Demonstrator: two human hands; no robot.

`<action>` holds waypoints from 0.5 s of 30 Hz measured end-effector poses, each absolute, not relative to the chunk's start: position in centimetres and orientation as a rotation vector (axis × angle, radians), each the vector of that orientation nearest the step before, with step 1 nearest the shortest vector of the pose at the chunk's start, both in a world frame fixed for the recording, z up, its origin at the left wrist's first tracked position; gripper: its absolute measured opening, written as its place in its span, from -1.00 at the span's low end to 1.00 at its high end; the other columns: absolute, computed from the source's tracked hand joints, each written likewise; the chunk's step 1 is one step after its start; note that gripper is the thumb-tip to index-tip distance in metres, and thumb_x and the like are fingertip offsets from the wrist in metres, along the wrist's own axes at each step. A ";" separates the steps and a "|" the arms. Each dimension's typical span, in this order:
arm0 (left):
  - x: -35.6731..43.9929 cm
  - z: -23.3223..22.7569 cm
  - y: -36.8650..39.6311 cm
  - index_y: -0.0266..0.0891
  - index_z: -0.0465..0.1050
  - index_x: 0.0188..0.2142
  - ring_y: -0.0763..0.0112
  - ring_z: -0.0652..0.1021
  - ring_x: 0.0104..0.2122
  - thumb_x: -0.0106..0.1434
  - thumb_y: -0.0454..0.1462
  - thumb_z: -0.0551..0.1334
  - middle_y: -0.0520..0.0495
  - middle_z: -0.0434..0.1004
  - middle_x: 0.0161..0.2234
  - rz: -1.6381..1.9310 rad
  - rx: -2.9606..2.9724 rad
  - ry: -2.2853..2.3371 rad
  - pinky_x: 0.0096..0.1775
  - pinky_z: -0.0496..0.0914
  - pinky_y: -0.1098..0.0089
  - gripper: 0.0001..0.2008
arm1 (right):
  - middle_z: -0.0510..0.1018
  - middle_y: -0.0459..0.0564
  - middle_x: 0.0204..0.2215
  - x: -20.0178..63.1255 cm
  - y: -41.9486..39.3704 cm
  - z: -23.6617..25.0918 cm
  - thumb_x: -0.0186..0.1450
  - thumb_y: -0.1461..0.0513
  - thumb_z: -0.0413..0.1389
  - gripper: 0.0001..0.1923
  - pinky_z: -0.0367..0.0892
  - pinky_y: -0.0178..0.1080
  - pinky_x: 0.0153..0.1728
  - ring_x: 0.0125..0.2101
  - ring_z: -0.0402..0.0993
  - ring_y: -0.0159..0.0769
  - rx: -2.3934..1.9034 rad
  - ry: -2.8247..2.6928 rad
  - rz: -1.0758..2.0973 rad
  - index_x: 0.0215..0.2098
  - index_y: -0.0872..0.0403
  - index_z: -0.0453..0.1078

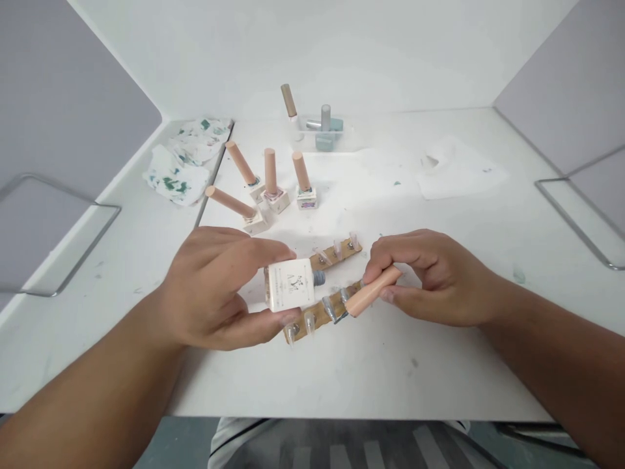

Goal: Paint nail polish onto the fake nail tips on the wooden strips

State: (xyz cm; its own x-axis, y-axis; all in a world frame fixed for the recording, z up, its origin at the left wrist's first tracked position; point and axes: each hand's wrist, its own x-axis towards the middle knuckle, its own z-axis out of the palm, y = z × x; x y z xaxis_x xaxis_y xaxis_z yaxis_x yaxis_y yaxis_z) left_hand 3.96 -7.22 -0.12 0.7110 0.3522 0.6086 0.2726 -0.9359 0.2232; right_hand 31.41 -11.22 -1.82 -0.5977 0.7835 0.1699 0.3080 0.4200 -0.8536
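My left hand (pixel 219 286) grips a white square nail polish bottle (pixel 291 284), tipped on its side with its uncapped blue-grey neck facing right. Between the thumb and fingers of my right hand (pixel 430 277) is the peach nail polish cap (pixel 374 291); its brush end points down-left, over a nail tip. Under both hands lies a brown strip (pixel 317 322) carrying several nail tips, some clear and some silvery grey (pixel 329 309). A second brown strip (pixel 336 255) with clear nail tips sits behind it, partly hidden by the bottle.
Several capped peach-topped polish bottles (pixel 271 172) stand behind my left hand. Farther back, a clear tray (pixel 349 140) holds more bottles. Stained tissues (pixel 176 176) lie at the left, and a white tissue (pixel 454 172) at the right. Metal handles (pixel 576 221) flank the table.
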 end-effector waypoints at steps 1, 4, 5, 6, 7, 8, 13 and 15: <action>3.9 -0.1 -7.2 -0.20 0.32 -0.19 0.43 0.32 -0.76 0.24 -0.06 0.16 0.04 0.37 -0.69 1.025 2.798 0.514 -0.71 0.16 0.37 -0.72 | 0.50 -0.16 -0.50 31.4 -11.2 -1.8 0.16 0.39 0.05 -0.88 0.23 -0.36 -0.50 -0.55 0.32 -0.48 -0.926 -2.128 1.084 -0.39 0.07 0.36; 3.9 -0.1 -7.1 -0.23 0.33 -0.19 0.43 0.36 -0.74 0.25 -0.06 0.17 0.04 0.40 -0.69 1.036 2.799 0.501 -0.70 0.19 0.38 -0.71 | 0.50 -0.16 -0.51 31.4 -11.3 -1.7 0.16 0.37 0.05 -0.89 0.21 -0.36 -0.51 -0.56 0.29 -0.47 -0.938 -2.158 1.028 -0.41 0.06 0.36; 3.9 -0.2 -7.1 -0.25 0.33 -0.19 0.43 0.37 -0.74 0.26 -0.06 0.17 0.03 0.41 -0.69 1.045 2.797 0.492 -0.70 0.20 0.38 -0.70 | 0.49 -0.16 -0.51 31.4 -11.3 -1.7 0.16 0.36 0.06 -0.90 0.21 -0.36 -0.51 -0.55 0.29 -0.47 -0.942 -2.166 1.021 -0.41 0.05 0.36; 3.9 -0.2 -7.0 -0.27 0.34 -0.19 0.43 0.37 -0.74 0.26 -0.07 0.17 0.02 0.41 -0.69 1.053 2.791 0.486 -0.69 0.20 0.38 -0.70 | 0.49 -0.16 -0.51 31.5 -11.3 -1.7 0.17 0.36 0.06 -0.90 0.21 -0.35 -0.50 -0.55 0.28 -0.46 -0.946 -2.171 1.021 -0.41 0.05 0.36; 3.9 -0.2 -7.0 -0.27 0.34 -0.20 0.44 0.36 -0.74 0.26 -0.07 0.17 0.02 0.41 -0.69 1.058 2.784 0.482 -0.69 0.20 0.38 -0.70 | 0.48 -0.15 -0.52 31.5 -11.3 -1.7 0.18 0.35 0.06 -0.91 0.21 -0.35 -0.50 -0.56 0.28 -0.46 -0.949 -2.170 1.027 -0.41 0.05 0.37; 3.9 -0.2 -7.0 -0.28 0.35 -0.20 0.44 0.37 -0.74 0.25 -0.07 0.18 0.02 0.42 -0.69 1.063 2.778 0.480 -0.69 0.21 0.38 -0.70 | 0.48 -0.15 -0.52 31.5 -11.3 -1.7 0.19 0.34 0.06 -0.91 0.22 -0.34 -0.50 -0.56 0.29 -0.45 -0.952 -2.166 1.039 -0.40 0.04 0.37; 3.9 -0.3 -6.9 -0.27 0.35 -0.20 0.44 0.38 -0.74 0.25 -0.06 0.17 0.00 0.44 -0.67 1.051 2.786 0.487 -0.70 0.21 0.39 -0.69 | 0.49 -0.14 -0.51 31.4 -11.4 -1.7 0.17 0.35 0.05 -0.90 0.23 -0.34 -0.50 -0.55 0.31 -0.44 -0.978 -2.150 1.053 -0.40 0.04 0.37; 3.9 -0.2 -7.0 -0.30 0.34 -0.21 0.43 0.38 -0.74 0.26 -0.07 0.18 -0.01 0.43 -0.68 1.041 2.781 0.480 -0.69 0.21 0.38 -0.69 | 0.48 -0.15 -0.52 31.4 -11.4 -1.7 0.17 0.35 0.05 -0.90 0.22 -0.34 -0.51 -0.56 0.29 -0.45 -0.979 -2.147 1.040 -0.41 0.03 0.37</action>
State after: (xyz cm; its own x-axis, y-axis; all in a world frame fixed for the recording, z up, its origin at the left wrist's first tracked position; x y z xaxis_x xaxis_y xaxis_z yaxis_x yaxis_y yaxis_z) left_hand 3.88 -6.96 -0.21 0.7110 0.3396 0.6158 0.2477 -0.9405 0.2327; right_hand 31.40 -11.36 -1.65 -0.5800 0.7984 0.1615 0.3681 0.4338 -0.8224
